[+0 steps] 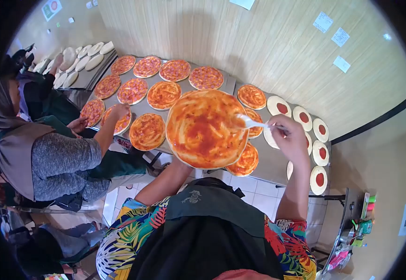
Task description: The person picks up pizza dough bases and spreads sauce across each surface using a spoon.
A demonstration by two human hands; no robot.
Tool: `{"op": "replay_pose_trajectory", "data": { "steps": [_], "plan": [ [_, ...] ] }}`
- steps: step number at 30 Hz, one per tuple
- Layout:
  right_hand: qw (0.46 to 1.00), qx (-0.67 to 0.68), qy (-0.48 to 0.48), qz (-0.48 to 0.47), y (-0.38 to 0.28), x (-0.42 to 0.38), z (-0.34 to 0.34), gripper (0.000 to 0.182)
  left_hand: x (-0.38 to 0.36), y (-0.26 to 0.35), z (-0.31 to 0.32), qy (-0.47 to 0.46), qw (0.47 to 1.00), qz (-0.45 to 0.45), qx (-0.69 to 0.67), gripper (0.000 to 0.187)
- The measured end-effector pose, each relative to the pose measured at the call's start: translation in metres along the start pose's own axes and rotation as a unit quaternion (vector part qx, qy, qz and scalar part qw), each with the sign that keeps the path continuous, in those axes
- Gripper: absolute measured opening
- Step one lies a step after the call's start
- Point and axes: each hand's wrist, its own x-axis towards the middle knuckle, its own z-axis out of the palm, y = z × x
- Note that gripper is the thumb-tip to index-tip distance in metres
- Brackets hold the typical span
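A round pizza base point(203, 133) spread with red-orange sauce is held up in front of me, above the table. My left hand point(182, 166) supports it from below; only the wrist end shows, the fingers being hidden under the dough. My right hand point(287, 135) is closed around the handle of a white spoon point(255, 123). The spoon's bowl end is over the right part of the sauce and looks slightly blurred. Behind and beside the raised base lie sauced bases, among them one point(244, 161) at its lower right and another point(147, 131) to its left.
On the metal table point(277, 161), bases with a sauce blob point(319, 180) stand at right and topped pizzas point(133, 91) at left. A co-worker point(67, 156) reaches over a pizza beside me. Plain dough rounds point(88, 63) lie farther left. A shelf point(341, 238) stands lower right.
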Motion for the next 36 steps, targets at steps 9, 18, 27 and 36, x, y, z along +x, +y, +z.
{"op": "replay_pose_trajectory", "data": {
  "steps": [9, 18, 27, 36],
  "plan": [
    [0.992, -0.054, -0.054, -0.101, 0.006, 0.011, -0.03, 0.013, 0.022, -0.061, 0.01, 0.025, 1.0, 0.001, 0.012, 0.064],
    [0.989, -0.063, -0.03, -0.13, -0.008, 0.018, -0.048, 0.012, 0.024, -0.094, 0.012, 0.034, 0.997, 0.055, -0.039, 0.067],
    [0.986, -0.083, -0.061, -0.129, 0.028, -0.031, -0.079, 0.014, 0.015, -0.114, 0.005, -0.007, 0.991, 0.099, -0.094, 0.064],
    [0.977, -0.102, -0.095, -0.162, 0.014, -0.036, -0.032, 0.014, 0.012, -0.134, -0.001, -0.061, 0.992, 0.053, -0.1, 0.063]
  ]
}}
